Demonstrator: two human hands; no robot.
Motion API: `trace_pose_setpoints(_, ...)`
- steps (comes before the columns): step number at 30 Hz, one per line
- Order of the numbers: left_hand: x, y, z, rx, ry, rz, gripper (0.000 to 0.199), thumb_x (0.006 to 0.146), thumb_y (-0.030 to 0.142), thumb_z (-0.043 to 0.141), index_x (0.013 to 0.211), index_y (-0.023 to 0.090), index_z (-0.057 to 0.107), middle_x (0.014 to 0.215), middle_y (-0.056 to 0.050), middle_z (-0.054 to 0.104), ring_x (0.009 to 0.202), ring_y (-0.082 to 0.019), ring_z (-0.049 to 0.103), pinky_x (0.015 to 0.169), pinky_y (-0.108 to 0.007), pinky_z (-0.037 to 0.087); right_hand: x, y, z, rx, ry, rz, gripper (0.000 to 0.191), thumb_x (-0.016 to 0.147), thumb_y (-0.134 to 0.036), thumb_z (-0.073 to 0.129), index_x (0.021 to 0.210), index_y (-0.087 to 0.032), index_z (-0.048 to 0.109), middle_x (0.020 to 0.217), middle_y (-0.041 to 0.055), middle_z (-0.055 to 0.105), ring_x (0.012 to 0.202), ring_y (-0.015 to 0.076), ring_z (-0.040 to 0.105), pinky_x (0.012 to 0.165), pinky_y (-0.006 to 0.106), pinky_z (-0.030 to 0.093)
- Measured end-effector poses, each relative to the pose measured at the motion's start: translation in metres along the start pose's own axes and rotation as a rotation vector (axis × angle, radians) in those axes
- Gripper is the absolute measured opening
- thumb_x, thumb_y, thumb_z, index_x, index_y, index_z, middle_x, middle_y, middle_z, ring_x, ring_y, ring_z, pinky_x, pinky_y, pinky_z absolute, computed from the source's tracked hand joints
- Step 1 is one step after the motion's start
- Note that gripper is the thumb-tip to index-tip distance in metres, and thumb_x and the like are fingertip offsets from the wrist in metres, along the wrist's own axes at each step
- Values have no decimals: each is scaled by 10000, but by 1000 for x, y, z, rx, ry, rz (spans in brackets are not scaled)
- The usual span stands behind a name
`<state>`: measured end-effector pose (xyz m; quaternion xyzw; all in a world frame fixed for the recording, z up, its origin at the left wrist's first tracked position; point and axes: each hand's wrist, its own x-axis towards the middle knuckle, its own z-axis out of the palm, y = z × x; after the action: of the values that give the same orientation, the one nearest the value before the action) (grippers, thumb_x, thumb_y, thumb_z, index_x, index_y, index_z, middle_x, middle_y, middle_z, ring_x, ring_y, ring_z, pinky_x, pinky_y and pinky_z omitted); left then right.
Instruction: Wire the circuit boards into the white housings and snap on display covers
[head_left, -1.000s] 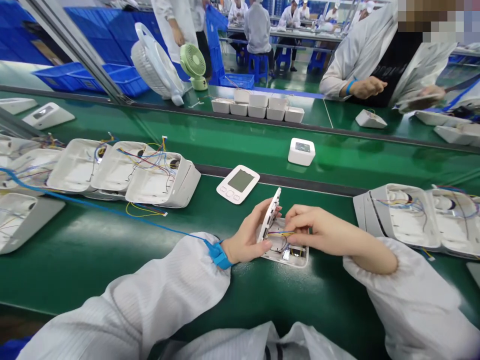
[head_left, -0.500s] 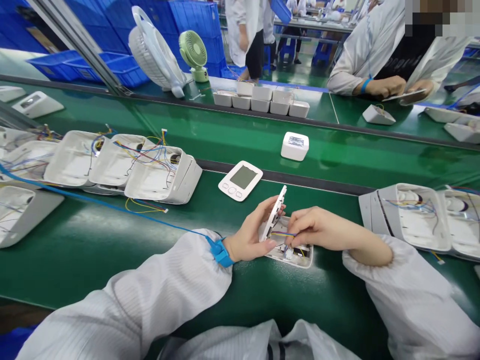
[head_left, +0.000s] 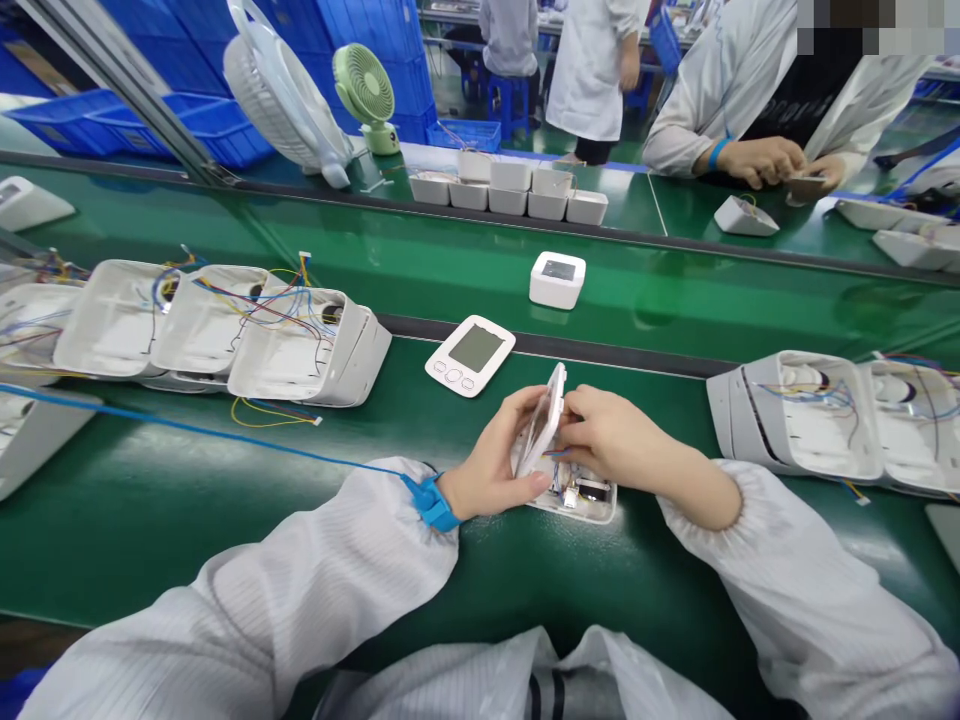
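Tilted upright in my left hand [head_left: 499, 455] is a white front panel [head_left: 545, 415], gripped between thumb and fingers. Beneath it on the green bench lies an open white housing [head_left: 592, 508] with wires and small parts inside. My right hand [head_left: 600, 430] is closed at the panel's right side, over the housing; thin coloured wires run to its fingers, and its fingertips are partly hidden behind the panel. A blue strap circles my left wrist. Just beyond my hands rests another white panel with a grey screen [head_left: 477, 348], lying flat.
Open white housings with wires stand at left [head_left: 289, 350] and right [head_left: 829, 415]. A small white box [head_left: 557, 280] is on the green strip behind. Farther back are fans [head_left: 365, 85], stacked white cases [head_left: 508, 190] and a person working. A blue cord [head_left: 225, 430] crosses the left side.
My right hand has moved up against the panel's edge, and the panel has turned slightly. The small white box behind has shifted left in view and shows a dark window instead of a printed label.
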<state>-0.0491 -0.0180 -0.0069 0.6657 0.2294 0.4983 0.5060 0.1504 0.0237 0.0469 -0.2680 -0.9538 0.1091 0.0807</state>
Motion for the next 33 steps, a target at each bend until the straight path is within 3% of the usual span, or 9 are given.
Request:
trace_pose_setpoints(6, 0, -1, 1, 97, -5, -10, 792, 788, 420, 691, 1427, 213, 271, 1395, -170, 425, 1299, -342, 447, 1091, -527, 371, 1, -12, 3, 26, -62, 246, 126, 881, -222, 648, 903, -222, 772, 983, 63, 660, 858, 207, 559, 715, 334, 412)
trace_pose_setpoints(11, 0, -4, -9, 317, -68, 70, 935, 679, 370, 761, 1451, 239, 250, 1367, -160, 450, 1247, -342, 491, 1063, -527, 404, -1, -19, 3, -9, -65, 342, 171, 872, -170, 587, 925, -211, 745, 1001, 57, 686, 858, 199, 605, 644, 293, 412)
trace_pose_setpoints(14, 6, 2, -18, 462, -181, 187, 962, 637, 343, 764, 1456, 248, 268, 1325, -147, 474, 1198, -331, 515, 1016, -505, 446, -1, -21, 3, -16, -82, 381, 152, 835, -174, 612, 927, -213, 727, 958, 51, 699, 849, 212, 628, 625, 285, 427)
trace_pose_setpoints(17, 12, 10, -25, 570, -377, 228, 896, 664, 306, 711, 1458, 244, 300, 1321, -151, 473, 1189, -318, 518, 983, -472, 472, 3, -17, 3, 77, -118, 468, 144, 806, -173, 642, 914, -218, 727, 960, 45, 711, 863, 219, 655, 653, 278, 464)
trace_pose_setpoints(19, 15, 14, -28, 638, -483, 192, 849, 703, 321, 693, 1460, 247, 316, 1328, -157, 471, 1180, -305, 525, 968, -451, 481, 3, -8, 0, 227, -131, 461, 136, 804, -172, 642, 882, -229, 739, 1002, 36, 718, 878, 210, 670, 698, 274, 488)
trace_pose_setpoints(23, 17, 16, -31, 731, -566, 97, 904, 724, 475, 729, 1488, 250, 301, 1394, -179, 439, 1226, -322, 497, 1008, -469, 447, -3, 22, -12, 626, -171, 237, 162, 838, -209, 603, 841, -242, 762, 1066, 9, 720, 925, 190, 678, 795, 279, 518)
trace_pose_setpoints(25, 16, 14, -30, 752, -588, 74, 943, 709, 553, 736, 1491, 252, 305, 1425, -189, 419, 1260, -342, 469, 1029, -490, 424, -8, 35, -18, 789, -101, 269, 144, 827, -264, 627, 866, -243, 764, 1036, 5, 731, 925, 195, 683, 829, 307, 530)
trace_pose_setpoints(29, 13, 11, -26, 822, -580, 28, 950, 698, 631, 717, 1483, 257, 334, 1478, -205, 363, 1308, -380, 417, 1058, -532, 382, -6, 32, -9, 882, 337, 562, 146, 804, -301, 648, 876, -218, 745, 925, 27, 742, 879, 199, 686, 822, 343, 541)
trace_pose_setpoints(33, 10, 13, -16, 837, -529, -21, 991, 665, 687, 705, 1464, 216, 356, 1420, -196, 424, 1279, -375, 425, 1060, -542, 381, 7, 11, 18, 927, 287, 598, 176, 805, -295, 646, 930, -202, 726, 908, 45, 737, 804, 189, 687, 739, 331, 549)
